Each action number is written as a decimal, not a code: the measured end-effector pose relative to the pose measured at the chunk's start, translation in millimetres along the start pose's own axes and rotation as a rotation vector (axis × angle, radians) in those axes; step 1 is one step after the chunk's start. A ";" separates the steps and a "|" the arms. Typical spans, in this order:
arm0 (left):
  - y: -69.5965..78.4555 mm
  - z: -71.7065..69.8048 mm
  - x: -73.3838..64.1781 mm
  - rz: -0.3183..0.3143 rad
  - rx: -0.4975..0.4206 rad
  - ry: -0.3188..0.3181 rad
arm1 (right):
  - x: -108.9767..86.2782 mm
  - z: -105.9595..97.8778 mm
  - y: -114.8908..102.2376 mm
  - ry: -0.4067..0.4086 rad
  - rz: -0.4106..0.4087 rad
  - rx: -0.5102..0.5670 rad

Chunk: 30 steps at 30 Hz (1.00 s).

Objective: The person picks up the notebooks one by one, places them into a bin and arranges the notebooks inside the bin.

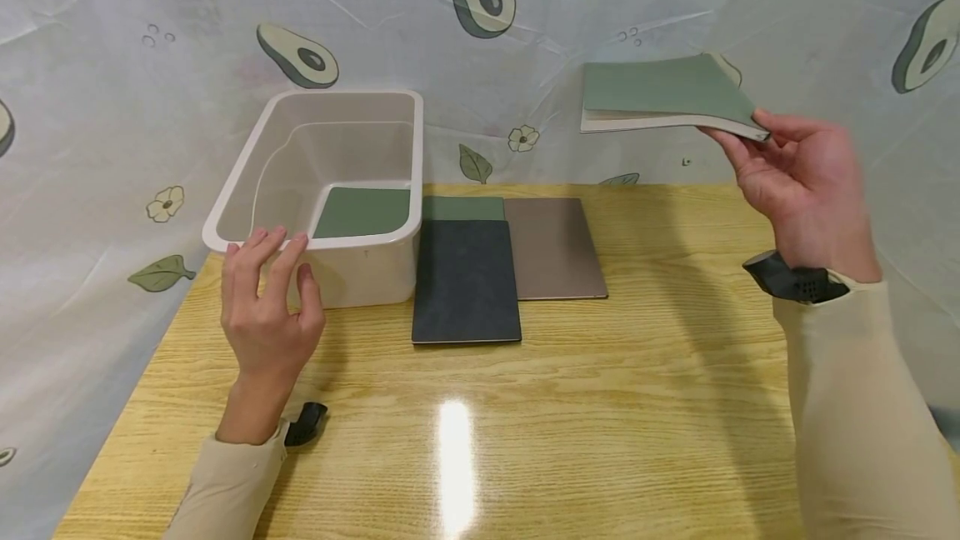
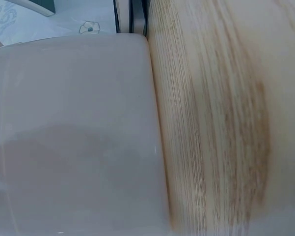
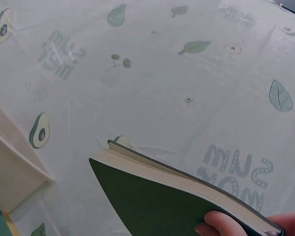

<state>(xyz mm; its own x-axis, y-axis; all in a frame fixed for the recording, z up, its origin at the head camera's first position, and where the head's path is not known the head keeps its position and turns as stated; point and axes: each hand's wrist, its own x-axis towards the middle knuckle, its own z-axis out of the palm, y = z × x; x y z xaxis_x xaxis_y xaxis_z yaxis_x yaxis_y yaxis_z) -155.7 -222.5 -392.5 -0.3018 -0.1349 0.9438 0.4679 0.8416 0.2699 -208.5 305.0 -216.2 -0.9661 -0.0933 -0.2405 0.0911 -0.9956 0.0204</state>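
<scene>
My right hand point(image 1: 806, 177) pinches a green softcover notebook point(image 1: 660, 86) by its near right corner, holding it in the air above the table's right side. Its pages fan slightly, and the page edges of the notebook point(image 3: 162, 182) face the right wrist view. My left hand point(image 1: 270, 315) rests its fingertips on the front rim of a beige plastic bin point(image 1: 360, 269). Inside that bin lies a green notebook point(image 1: 363, 211). Beside the bin, a dark navy notebook point(image 1: 465, 282) partly covers another green notebook point(image 1: 465, 207) and borders a brown notebook point(image 1: 558, 248).
The wood-grain table point(image 1: 600, 407) carries the bin at its back left. A pale curtain point(image 1: 555, 23) printed with avocados hangs behind and at the sides. A black wrist device point(image 1: 798, 277) sits on the right wrist and a similar one point(image 1: 306, 423) on the left.
</scene>
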 end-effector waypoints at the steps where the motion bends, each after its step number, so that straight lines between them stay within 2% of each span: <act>1: 0.2 0.1 0.0 0.000 -0.002 0.003 | -0.3 2.4 1.0 -0.012 0.005 0.006; 6: 0.6 0.0 0.3 -0.003 -0.004 0.004 | -1.4 13.1 6.9 -0.030 -0.017 0.011; 12: 1.0 -0.7 0.6 -0.007 -0.005 -0.003 | -2.0 24.0 11.7 -0.013 -0.072 -0.008; 19: 1.6 -1.5 0.8 -0.002 -0.008 0.007 | -2.4 37.0 13.5 -0.031 -0.085 -0.035; 30: -0.4 -2.1 2.4 -0.004 -0.006 -0.020 | -6.6 49.7 17.7 -0.078 -0.111 -0.034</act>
<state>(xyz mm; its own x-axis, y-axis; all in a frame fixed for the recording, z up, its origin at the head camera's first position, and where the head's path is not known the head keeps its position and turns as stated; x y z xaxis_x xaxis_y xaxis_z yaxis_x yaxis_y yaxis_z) -154.9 -224.3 -389.9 -0.3202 -0.1273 0.9388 0.4719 0.8378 0.2746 -212.5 287.9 -166.0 -0.9865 0.0158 -0.1633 -0.0101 -0.9993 -0.0355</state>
